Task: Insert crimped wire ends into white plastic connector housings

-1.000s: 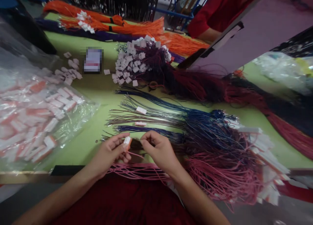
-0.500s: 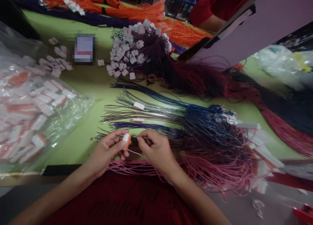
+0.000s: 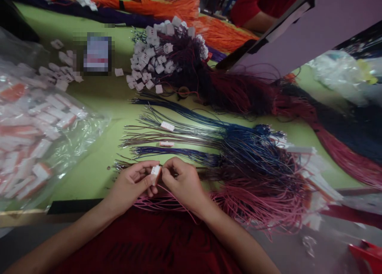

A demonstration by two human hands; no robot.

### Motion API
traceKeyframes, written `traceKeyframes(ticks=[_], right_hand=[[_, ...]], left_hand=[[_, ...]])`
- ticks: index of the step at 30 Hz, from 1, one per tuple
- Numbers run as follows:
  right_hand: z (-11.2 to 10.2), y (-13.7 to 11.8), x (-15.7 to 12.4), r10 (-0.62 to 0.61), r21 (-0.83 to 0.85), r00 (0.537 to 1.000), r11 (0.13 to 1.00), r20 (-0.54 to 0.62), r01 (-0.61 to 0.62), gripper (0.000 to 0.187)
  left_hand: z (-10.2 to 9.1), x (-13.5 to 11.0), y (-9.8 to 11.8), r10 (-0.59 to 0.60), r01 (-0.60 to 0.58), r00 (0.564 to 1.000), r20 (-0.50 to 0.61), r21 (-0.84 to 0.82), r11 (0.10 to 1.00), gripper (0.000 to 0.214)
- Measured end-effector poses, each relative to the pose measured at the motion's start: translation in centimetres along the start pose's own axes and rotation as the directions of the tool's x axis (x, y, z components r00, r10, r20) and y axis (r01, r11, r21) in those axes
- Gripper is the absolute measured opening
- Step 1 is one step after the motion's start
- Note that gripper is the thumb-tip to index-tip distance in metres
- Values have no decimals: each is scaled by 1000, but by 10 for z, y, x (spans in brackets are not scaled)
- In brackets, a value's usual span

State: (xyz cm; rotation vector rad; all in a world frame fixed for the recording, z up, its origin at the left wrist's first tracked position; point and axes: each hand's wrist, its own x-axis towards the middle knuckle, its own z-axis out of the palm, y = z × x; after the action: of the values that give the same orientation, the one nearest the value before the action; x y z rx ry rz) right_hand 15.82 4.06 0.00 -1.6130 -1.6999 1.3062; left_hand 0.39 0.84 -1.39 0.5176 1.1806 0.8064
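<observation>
Between the thumb and fingers of my left hand (image 3: 135, 180) is a white and orange connector housing (image 3: 155, 173). A pink wire (image 3: 170, 192) runs out of its lower end towards the right. My right hand (image 3: 182, 180) pinches a thin wire, mostly hidden by the fingers, right at the housing's orange side. Just beyond the hands lie a bundle of purple wires (image 3: 179, 154) and two loose connector housings, one on the brown wires (image 3: 166, 144) and one on the grey wires (image 3: 167, 126). Pink wires (image 3: 259, 202) spread beneath and right of my right hand.
A clear plastic bag (image 3: 38, 135) full of housings lies at left. Behind are dark red wires with white connectors (image 3: 152, 55) and orange wires (image 3: 167, 5). A purple panel (image 3: 304, 31) slants at right; past it shows a co-worker's red sleeve (image 3: 247, 5).
My right hand has moved left, bringing its pinched wire up against the housing, so the gap between the hands has closed. The whole view has shifted slightly.
</observation>
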Motion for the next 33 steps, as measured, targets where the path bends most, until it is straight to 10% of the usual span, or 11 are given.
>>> traceKeyframes(ticks=[7,33], right_hand=[[5,7,2,114,291,990,947,80,-133,8],[-1,5,-1,85,190,992,977,94,-102,11]], left_hand=[[-7,0,-6,21,-22,1000,-11,-25,999,33],[-2,-2,-4,19,-19,1000,2,11,1000,36]])
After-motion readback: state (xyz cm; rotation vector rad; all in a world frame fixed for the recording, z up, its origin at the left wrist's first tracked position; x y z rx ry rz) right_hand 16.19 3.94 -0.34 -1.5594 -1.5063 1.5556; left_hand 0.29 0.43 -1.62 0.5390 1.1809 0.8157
